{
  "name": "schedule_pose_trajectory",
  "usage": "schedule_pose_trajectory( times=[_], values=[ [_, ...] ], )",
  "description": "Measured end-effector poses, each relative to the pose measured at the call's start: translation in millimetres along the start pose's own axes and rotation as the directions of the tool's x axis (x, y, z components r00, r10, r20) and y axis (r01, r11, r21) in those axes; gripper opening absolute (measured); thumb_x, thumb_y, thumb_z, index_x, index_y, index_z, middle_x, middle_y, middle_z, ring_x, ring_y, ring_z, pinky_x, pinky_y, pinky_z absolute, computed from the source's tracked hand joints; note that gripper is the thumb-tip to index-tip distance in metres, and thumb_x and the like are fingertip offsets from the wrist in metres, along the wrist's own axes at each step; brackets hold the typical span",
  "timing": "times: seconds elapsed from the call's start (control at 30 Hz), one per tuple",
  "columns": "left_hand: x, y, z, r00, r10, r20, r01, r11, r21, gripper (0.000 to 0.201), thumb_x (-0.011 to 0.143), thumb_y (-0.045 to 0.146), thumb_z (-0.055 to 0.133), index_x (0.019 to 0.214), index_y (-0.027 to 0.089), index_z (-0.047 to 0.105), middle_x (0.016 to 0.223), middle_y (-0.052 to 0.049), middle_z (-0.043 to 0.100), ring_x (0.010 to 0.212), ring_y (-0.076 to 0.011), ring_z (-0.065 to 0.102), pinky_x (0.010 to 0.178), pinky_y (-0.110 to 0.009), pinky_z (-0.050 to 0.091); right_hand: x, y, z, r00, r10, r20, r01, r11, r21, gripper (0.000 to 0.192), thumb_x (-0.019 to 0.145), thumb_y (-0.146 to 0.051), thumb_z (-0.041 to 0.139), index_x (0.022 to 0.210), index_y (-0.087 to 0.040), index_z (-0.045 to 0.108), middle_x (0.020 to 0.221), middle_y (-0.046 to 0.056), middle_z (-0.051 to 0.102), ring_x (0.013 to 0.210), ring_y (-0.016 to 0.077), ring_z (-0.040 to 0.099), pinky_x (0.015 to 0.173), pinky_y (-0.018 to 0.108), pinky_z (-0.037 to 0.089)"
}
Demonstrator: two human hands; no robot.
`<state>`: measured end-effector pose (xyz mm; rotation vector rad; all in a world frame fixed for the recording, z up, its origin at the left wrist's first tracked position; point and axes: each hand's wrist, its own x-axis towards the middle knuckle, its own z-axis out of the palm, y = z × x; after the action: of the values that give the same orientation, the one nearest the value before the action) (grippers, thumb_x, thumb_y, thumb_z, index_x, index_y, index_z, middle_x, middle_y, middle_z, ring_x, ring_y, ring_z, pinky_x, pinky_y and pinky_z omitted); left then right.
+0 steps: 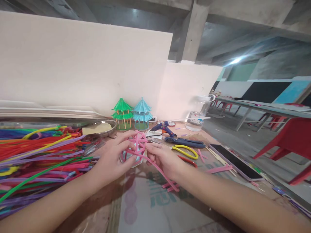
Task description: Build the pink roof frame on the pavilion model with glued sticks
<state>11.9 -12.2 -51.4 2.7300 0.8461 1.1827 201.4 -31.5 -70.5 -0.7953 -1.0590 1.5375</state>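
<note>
Green printing [162, 194] is showing on the pale sheet [143, 220] over the counter [97, 208], but the right forearm is partly covering it and the characters are not reading clearly. A blue label [199, 121] is wrapping the water bottle [195, 113], its lettering too small to make out.

A pink openwork frame [139, 144] is sitting between the hands, mid-counter, before the green hut [122, 113] and the blue hut [142, 113]. Fingers are hiding much of it, so its own long axis is hard to tell. From its lower edge a fuzzy pink strip [159, 170] is slanting down rightward, its free end pointing back toward the person.

The left hand [118, 155] is gripping the frame's left side; the right hand [161, 158] is pinching the frame's right side, where the strip is passing.
</note>
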Motion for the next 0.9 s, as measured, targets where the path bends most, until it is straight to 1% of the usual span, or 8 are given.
schedule_pose_trajectory(
  times=[0.3, 0.4, 0.5, 0.63, 0.7, 0.8, 0.83, 0.9],
  values=[
    [-0.2, 2.8, -0.1, 1.000, -0.010, 0.015, 0.010, 1.000, -0.016, 0.009, 0.087, 0.025, 0.055, 0.082, 0.021, 0.061, 0.139, -0.012, 0.058, 0.124, -0.0291, 0.058, 0.100, -0.045, 0.049, -10.7, -3.3, 9.5, 0.998, -0.065, -0.022, 0.065, 0.998, 0.009, 0.040, 0.059, -0.049, 0.085, 0.071, -0.018, 0.062, 0.049, -0.010, 0.038, 0.048, 0.0073, 0.029, 0.050, 0.024, 0.027],
    [0.2, 1.3, -1.1, 1.000, -0.025, 0.011, 0.025, 1.000, -0.015, 0.009, 0.086, 0.026, 0.055, 0.081, 0.021, 0.060, 0.136, -0.012, 0.059, 0.124, -0.0289, 0.058, 0.099, -0.045, 0.049, -3.4, -4.9, -0.7, 0.996, -0.087, 0.033, 0.090, 0.991, -0.101, 0.046, 0.064, -0.060, 0.078, 0.068, -0.018, 0.060, 0.052, -0.006, 0.046, 0.050, 0.0089, 0.038, 0.052, 0.024, 0.031],
    [0.8, -0.6, -2.0, 0.997, -0.070, 0.017, 0.070, 0.997, -0.022, 0.011, 0.086, 0.029, 0.053, 0.080, 0.022, 0.059, 0.132, -0.011, 0.060, 0.123, -0.0285, 0.058, 0.099, -0.046, 0.048, 3.8, -14.9, -14.0, 0.985, -0.140, 0.100, 0.165, 0.929, -0.331, 0.051, 0.070, -0.068, 0.069, 0.069, -0.018, 0.060, 0.057, -0.003, 0.052, 0.055, 0.0111, 0.046, 0.057, 0.026, 0.038],
    [1.7, -2.4, -1.8, 0.993, -0.113, 0.026, 0.114, 0.992, -0.048, 0.012, 0.086, 0.030, 0.053, 0.082, 0.022, 0.060, 0.129, -0.010, 0.061, 0.122, -0.0274, 0.058, 0.101, -0.047, 0.047, -0.8, -33.7, -19.9, 0.952, -0.257, 0.165, 0.300, 0.691, -0.657, 0.043, 0.077, -0.061, 0.068, 0.077, -0.020, 0.055, 0.067, -0.004, 0.054, 0.062, 0.0127, 0.051, 0.062, 0.028, 0.043],
    [2.3, -2.8, -1.1, 0.993, -0.114, 0.020, 0.115, 0.991, -0.066, 0.009, 0.085, 0.028, 0.053, 0.082, 0.022, 0.059, 0.128, -0.010, 0.062, 0.122, -0.0268, 0.058, 0.101, -0.046, 0.047, -9.0, -40.4, -16.5, 0.914, -0.346, 0.213, 0.367, 0.480, -0.797, 0.039, 0.077, -0.051, 0.074, 0.095, -0.020, 0.058, 0.079, -0.002, 0.059, 0.068, 0.0141, 0.054, 0.065, 0.028, 0.044],
    [3.3, -3.0, 0.1, 0.995, -0.104, 0.006, 0.105, 0.991, -0.087, 0.006, 0.083, 0.025, 0.053, 0.082, 0.022, 0.058, 0.124, -0.009, 0.064, 0.120, -0.0254, 0.060, 0.101, -0.045, 0.048, -19.2, -44.0, -10.6, 0.846, -0.382, 0.371, 0.444, 0.124, -0.887, 0.052, 0.080, -0.040, 0.076, 0.126, -0.025, 0.056, 0.103, 0.005, 0.064, 0.079, 0.0177, 0.059, 0.074, 0.032, 0.047],
    [3.6, -2.9, 0.4, 0.995, -0.102, 0.004, 0.102, 0.990, -0.094, 0.005, 0.083, 0.024, 0.053, 0.082, 0.023, 0.058, 0.123, -0.008, 0.064, 0.120, -0.0252, 0.060, 0.102, -0.045, 0.048, -20.5, -43.3, -9.7, 0.835, -0.377, 0.401, 0.451, 0.050, -0.891, 0.052, 0.083, -0.039, 0.074, 0.130, -0.026, 0.055, 0.108, 0.007, 0.063, 0.081, 0.0184, 0.061, 0.075, 0.033, 0.048],
    [3.9, -2.8, 1.0, 0.995, -0.096, 0.005, 0.096, 0.989, -0.109, 0.005, 0.084, 0.024, 0.054, 0.082, 0.023, 0.058, 0.123, -0.008, 0.065, 0.121, -0.0252, 0.059, 0.103, -0.045, 0.048, -19.8, -39.8, -10.2, 0.831, -0.388, 0.400, 0.432, -0.006, -0.902, 0.048, 0.087, -0.036, 0.070, 0.132, -0.025, 0.055, 0.108, 0.008, 0.064, 0.083, 0.0192, 0.063, 0.076, 0.034, 0.048]
  ],
)
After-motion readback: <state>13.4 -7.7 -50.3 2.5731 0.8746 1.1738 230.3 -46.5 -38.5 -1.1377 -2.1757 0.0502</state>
